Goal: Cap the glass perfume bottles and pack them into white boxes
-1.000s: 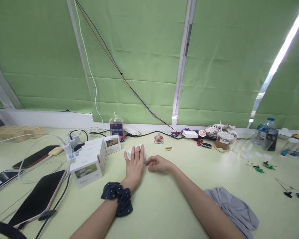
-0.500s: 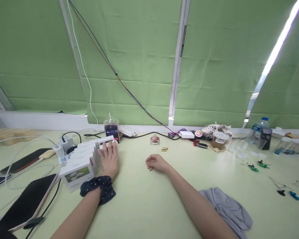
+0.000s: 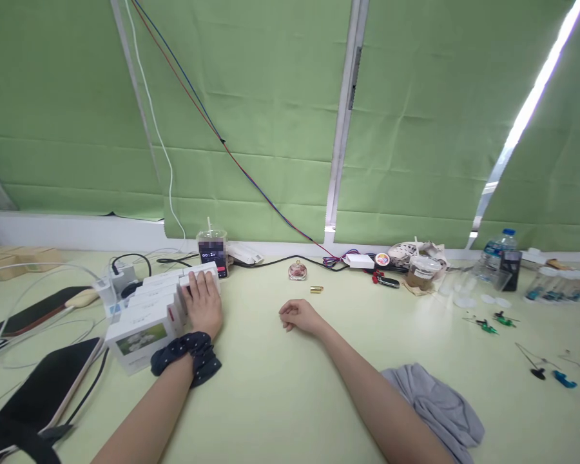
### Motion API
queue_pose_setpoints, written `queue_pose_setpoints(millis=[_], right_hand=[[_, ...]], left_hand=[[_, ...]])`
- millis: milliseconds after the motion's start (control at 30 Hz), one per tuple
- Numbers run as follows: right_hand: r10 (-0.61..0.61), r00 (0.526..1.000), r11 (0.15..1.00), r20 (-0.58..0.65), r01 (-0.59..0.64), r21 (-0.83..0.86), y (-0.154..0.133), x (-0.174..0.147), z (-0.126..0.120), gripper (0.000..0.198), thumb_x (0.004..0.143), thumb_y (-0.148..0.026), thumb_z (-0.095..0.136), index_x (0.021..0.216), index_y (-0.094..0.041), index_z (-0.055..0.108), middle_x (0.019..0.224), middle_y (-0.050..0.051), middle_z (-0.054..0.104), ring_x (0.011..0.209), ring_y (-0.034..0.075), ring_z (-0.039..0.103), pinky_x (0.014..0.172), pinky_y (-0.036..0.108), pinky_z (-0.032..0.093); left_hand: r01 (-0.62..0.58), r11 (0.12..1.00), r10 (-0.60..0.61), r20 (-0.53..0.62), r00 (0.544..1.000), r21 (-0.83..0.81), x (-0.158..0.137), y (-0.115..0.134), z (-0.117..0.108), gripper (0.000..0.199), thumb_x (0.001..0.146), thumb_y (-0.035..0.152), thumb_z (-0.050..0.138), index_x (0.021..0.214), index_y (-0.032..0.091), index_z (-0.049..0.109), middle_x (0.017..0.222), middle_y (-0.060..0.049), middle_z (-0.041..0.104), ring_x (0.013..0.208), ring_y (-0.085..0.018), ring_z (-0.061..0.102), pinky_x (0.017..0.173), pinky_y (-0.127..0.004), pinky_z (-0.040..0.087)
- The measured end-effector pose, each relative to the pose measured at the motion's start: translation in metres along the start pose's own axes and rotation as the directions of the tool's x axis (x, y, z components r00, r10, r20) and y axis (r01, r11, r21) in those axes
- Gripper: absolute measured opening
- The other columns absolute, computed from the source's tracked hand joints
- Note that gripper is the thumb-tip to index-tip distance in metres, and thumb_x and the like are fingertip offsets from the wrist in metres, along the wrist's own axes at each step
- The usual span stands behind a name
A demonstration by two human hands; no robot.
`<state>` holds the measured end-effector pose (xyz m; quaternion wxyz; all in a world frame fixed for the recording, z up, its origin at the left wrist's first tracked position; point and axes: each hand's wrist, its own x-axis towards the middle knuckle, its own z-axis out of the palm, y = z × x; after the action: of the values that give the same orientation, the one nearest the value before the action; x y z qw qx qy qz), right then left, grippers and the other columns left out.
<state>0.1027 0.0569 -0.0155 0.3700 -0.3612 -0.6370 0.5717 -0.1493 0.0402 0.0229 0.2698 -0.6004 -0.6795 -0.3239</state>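
Note:
My left hand lies over the far end of a row of white boxes, its fingers stretched across the top of one and its thumb hidden. A dark polka-dot scrunchie circles that wrist. My right hand rests on the table with fingers loosely curled in and nothing visible in them. Beyond it sit a small gold cylinder and a pinkish glass bottle with a gold top.
Phones and white cables crowd the left side. A phone showing a timer leans on a clear cup behind the boxes. Grey cloth lies by my right forearm. Farther right are a lidded cup, clear containers and small green pieces.
The fingers of my left hand have drawn closer together on the boxes. My right hand stays where it was. The whole view has shifted slightly.

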Motion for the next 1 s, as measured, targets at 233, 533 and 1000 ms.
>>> queue_pose_setpoints(millis=[233,533,1000], right_hand=[[0.000,0.986,0.997,-0.166,-0.012,-0.072,-0.006,-0.001,-0.003,0.009,0.063,-0.018,0.064,0.072,-0.015,0.062,0.051,-0.001,0.061,0.044,0.014,0.058,0.046,0.027,0.049],[-0.069,0.572,0.985,-0.818,-0.090,-0.146,0.006,-0.003,-0.080,0.027,0.075,-0.025,0.040,0.090,-0.016,0.061,0.080,0.008,0.065,0.066,0.019,0.061,0.056,0.028,0.046],[-0.333,0.819,0.829,-0.468,0.018,-0.559,0.011,0.004,-0.092,0.046,0.061,-0.019,0.072,0.106,-0.019,0.066,0.103,0.008,0.060,0.081,0.019,0.057,0.085,0.036,0.047]], left_hand=[[-0.004,1.000,0.005,0.018,1.000,-0.031,-0.006,0.001,-0.002,0.062,0.080,0.000,0.026,0.142,-0.007,0.023,0.151,-0.026,0.022,0.144,-0.030,0.002,0.113,-0.059,0.006],[-0.318,0.931,0.339,0.103,0.935,-0.181,-0.013,0.021,0.022,0.052,0.079,0.005,0.036,0.131,0.003,0.045,0.142,-0.023,0.040,0.142,-0.033,0.019,0.113,-0.055,0.019],[0.085,0.623,0.200,0.263,0.944,-0.777,0.016,0.106,0.115,0.078,0.073,0.030,0.064,0.139,0.014,0.027,0.142,-0.018,0.030,0.138,-0.035,0.025,0.112,-0.051,0.024]])
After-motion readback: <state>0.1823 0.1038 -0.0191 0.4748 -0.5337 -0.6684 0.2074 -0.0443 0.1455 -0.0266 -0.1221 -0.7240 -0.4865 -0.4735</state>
